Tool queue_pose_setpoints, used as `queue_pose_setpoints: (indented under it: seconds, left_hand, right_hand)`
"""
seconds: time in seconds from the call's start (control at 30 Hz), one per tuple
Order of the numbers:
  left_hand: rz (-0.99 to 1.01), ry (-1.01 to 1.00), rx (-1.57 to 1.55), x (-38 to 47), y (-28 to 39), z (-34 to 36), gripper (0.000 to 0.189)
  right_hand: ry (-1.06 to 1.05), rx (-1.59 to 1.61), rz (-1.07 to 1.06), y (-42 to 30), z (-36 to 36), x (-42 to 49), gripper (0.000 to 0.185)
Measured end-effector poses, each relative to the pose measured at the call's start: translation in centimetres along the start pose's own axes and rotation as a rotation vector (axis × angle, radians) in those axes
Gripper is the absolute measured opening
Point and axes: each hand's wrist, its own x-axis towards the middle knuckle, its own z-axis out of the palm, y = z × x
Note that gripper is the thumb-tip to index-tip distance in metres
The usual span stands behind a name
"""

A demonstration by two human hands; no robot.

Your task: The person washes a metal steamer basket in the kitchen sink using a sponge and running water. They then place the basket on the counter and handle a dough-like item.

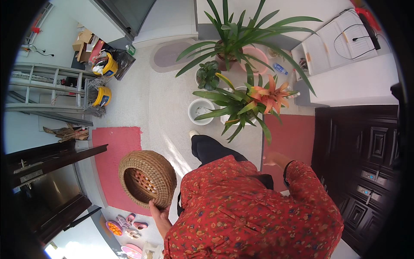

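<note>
A round woven basket (pixel 168 171) with a wide opening hangs beside my body on the left, tilted so that its slatted inside shows. My left hand (pixel 159 214) grips its lower rim, the thumb over the edge. On the other side my right hand (pixel 273 159) is held away from the body above a red mat, touching nothing; its fingers are blurred. Ahead of me stand a potted plant with orange blooms (pixel 270 94), a white round pot (pixel 201 111), a small leafy plant (pixel 208 75) and a tall long-leaved plant (pixel 228 51).
Red mats (pixel 110 168) lie by the open door (pixel 58 162) on the left and the dark panelled door (pixel 352 139) on the right. A metal ladder (pixel 53 87), yellow buckets (pixel 103 96) and boxes stand at upper left. Shoes (pixel 140 225) sit at lower left, a pink basin (pixel 263 60) behind the plants.
</note>
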Motion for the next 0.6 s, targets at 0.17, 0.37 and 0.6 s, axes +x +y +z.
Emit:
queue_pose_setpoints:
  seconds: [0.17, 0.37, 0.6]
  left_hand:
    - [0.038, -0.082, 0.072, 5.0, 11.1, 6.2, 0.055]
    - [0.009, -0.104, 0.217, 12.9, 22.8, 15.4, 0.052]
    - [-0.111, -0.209, 0.397, 25.1, 34.9, 30.3, 0.048]
  right_hand:
    - [0.063, 0.108, -0.025, -8.8, -6.6, 0.2, 0.055]
    - [0.012, 0.253, 0.016, -14.9, -10.3, 1.1, 0.058]
    - [0.026, 0.464, 0.103, -24.6, -13.4, 2.6, 0.059]
